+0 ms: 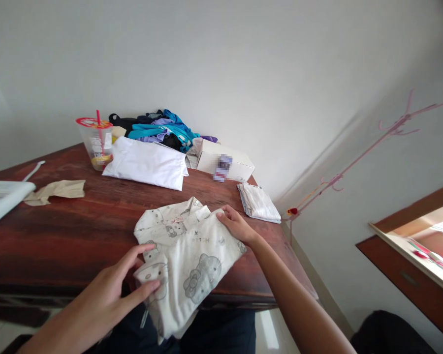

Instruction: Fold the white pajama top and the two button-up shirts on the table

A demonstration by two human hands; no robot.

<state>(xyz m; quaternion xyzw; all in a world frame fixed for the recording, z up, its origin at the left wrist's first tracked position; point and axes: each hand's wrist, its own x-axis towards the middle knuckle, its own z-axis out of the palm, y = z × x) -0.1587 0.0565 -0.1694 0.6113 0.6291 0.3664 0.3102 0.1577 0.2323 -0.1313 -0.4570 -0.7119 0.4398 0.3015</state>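
A white shirt [201, 260] with grey cat prints lies partly folded at the table's front edge, and its lower part hangs over that edge. Its collar, with a small reddish label, faces away from me. My left hand [123, 275] grips the shirt's left side, the thumb on top and some fingers hidden behind the cloth. At the upper right side of the shirt, my right hand [236, 223] pinches the fabric between thumb and fingers.
On the dark wooden table [107, 221] are a folded white garment [147, 162], a plastic cup [96, 145] with straw, a clothes pile [166, 128], a white box [239, 162], a folded cloth [258, 201], a beige scrap [59, 191] and a white device [3, 199]. A pink coat rack [358, 157] stands right.
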